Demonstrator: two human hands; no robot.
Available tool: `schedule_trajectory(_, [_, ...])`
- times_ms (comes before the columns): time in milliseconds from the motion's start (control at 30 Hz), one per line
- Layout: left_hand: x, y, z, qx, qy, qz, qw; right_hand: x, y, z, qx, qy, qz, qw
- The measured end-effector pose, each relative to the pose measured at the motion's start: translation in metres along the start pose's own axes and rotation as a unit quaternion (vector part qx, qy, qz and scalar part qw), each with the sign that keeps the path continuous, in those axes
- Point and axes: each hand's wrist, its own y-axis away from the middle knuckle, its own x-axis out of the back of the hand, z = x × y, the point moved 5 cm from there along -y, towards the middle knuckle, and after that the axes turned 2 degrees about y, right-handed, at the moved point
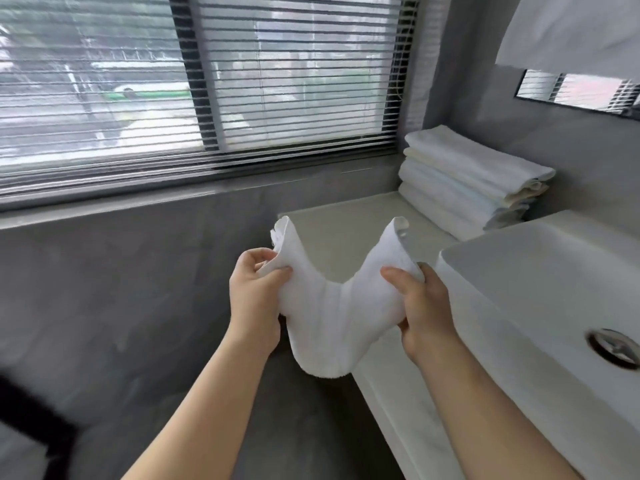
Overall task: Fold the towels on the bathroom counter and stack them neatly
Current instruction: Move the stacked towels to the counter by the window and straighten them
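Grey plastered walls and a long window behind slatted blinds close in this bathroom, with a pale stone counter running along the right-hand side toward the far corner.

Nearest the camera, two bare forearms reach forward. The left hand and the right hand each pinch one side of a small white terry towel, thumbs on the near face and fingers curled behind — both hands are closed firmly on the cloth. It hangs in the air just above the counter's near edge, touching nothing else, sagging in the middle so that its two upper ends stand up like horns while a rounded fold droops below the hands. It looks already doubled into a thick band.

To the right sits a white rectangular basin with a chrome drain. Further back, in the corner against the wall, a neat pile of folded white and cream towels rests on the counter, well apart from the hands.

Judging from this, the step in hand is the last folding of this towel. The next move would call for bringing the two raised ends together — edges matched, sag smoothed out — and then carrying the bundle to the top of the pile, squared with the layers beneath.
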Motion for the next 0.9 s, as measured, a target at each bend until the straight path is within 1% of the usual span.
schedule_trajectory(167, [0.011,-0.032,-0.002,0.002,-0.002,0.020,1.000,-0.037,-0.029,0.011,-0.016,-0.001,-0.030,0.999])
schedule_trajectory(300, [-0.002,-0.072,-0.004,-0.002,-0.008,0.022,1.000,-0.058,-0.066,0.013,-0.023,-0.018,-0.043,0.999])
schedule_trajectory(500, [-0.053,-0.149,0.000,-0.014,-0.022,-0.003,1.000,-0.078,-0.150,-0.009,-0.011,-0.043,-0.041,0.998])
schedule_trajectory(667, [-0.095,-0.200,0.001,-0.026,-0.029,-0.015,0.999,-0.080,-0.209,-0.021,-0.010,-0.054,-0.032,0.998])
schedule_trajectory(767, [-0.121,-0.224,-0.002,-0.027,-0.043,-0.028,0.998,-0.076,-0.233,-0.028,-0.010,-0.051,-0.015,0.999])
schedule_trajectory(900, [-0.156,-0.254,-0.011,-0.021,-0.044,-0.061,0.997,-0.068,-0.265,-0.043,0.019,-0.053,0.018,0.998])
